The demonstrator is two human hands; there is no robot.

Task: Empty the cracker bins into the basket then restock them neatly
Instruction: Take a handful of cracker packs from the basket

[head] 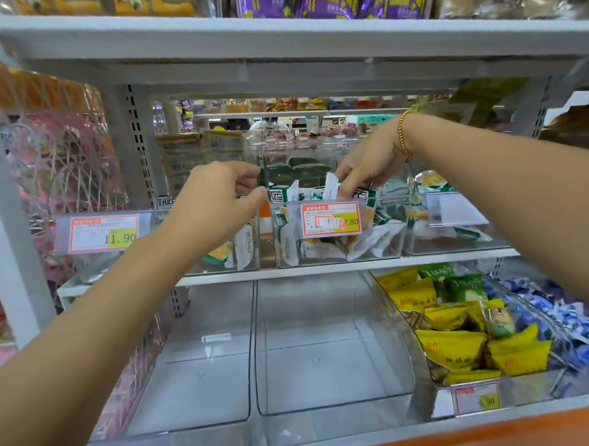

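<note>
Steadying the clear acrylic bin (391, 243) on the middle shelf, my left hand (215, 201) pinches its near-left rim between thumb and fingertips, at the bin's 9 o'clock. My right hand (367, 165), at the bin's 1 o'clock, has its fingers curled down round the white-and-green foil cracker packets (296, 192) packed along the top.

Assessment: the packets are light, the wrappers slick and crinkly, the contents brittle. Take several by their flat sides, gently, not by the crimped ends.

The top row stands on end, long axis vertical, crimps pointing to 12 o'clock. Those behind the orange-and-yellow price label (331, 219) lie tumbled, with no common heading. The basket is not in view.
</note>
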